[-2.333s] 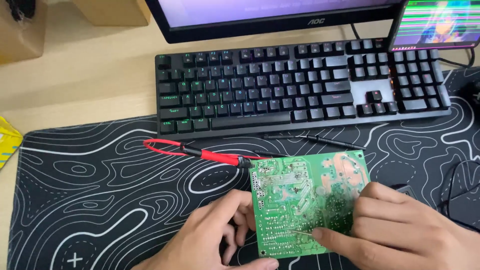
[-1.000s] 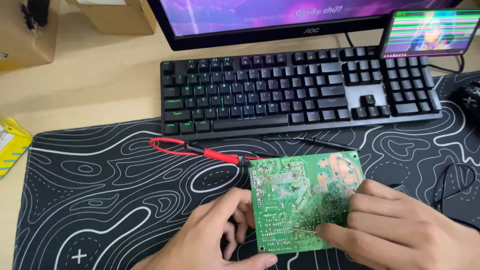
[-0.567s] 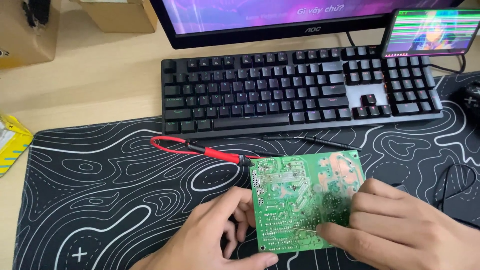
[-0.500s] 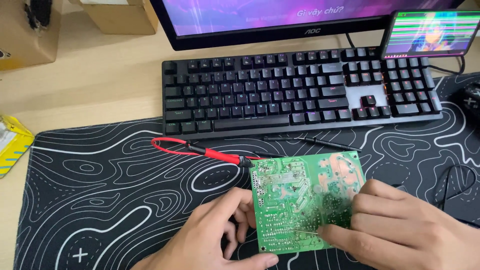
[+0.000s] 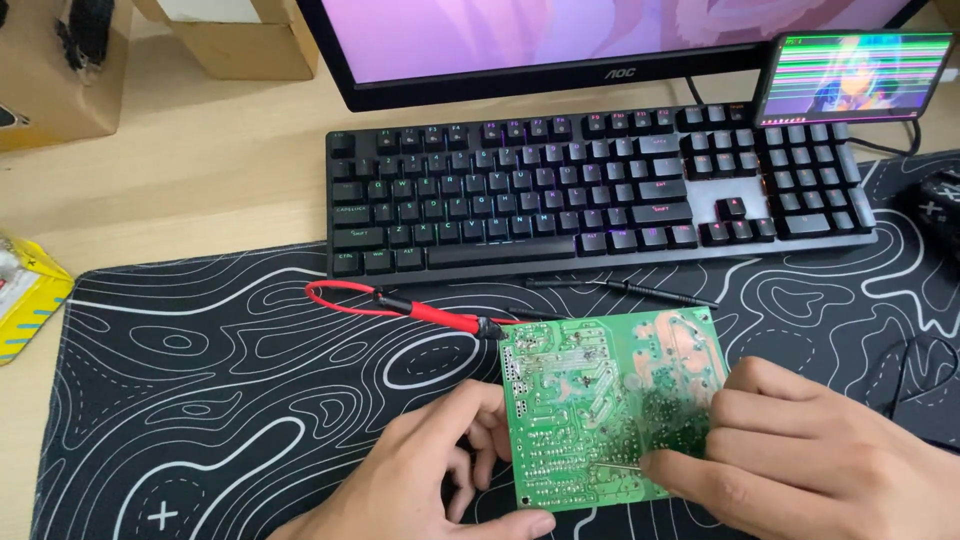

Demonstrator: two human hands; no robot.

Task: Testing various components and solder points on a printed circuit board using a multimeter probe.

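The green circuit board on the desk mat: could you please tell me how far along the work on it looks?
Done: the green circuit board lies solder side up on the black patterned desk mat. In hand: the left hand steadies its left edge, while the right hand holds a thin metal tip to the lower solder points. Left: the red-handled probe and slim black probe lie unused behind the board.

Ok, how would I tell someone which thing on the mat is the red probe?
Start at the black keyboard and drop onto the patterned mat just below its left half. The red probe lies there, tip at the green circuit board's upper left corner. Its red looping wire sets it apart from the thin black probe beside it.
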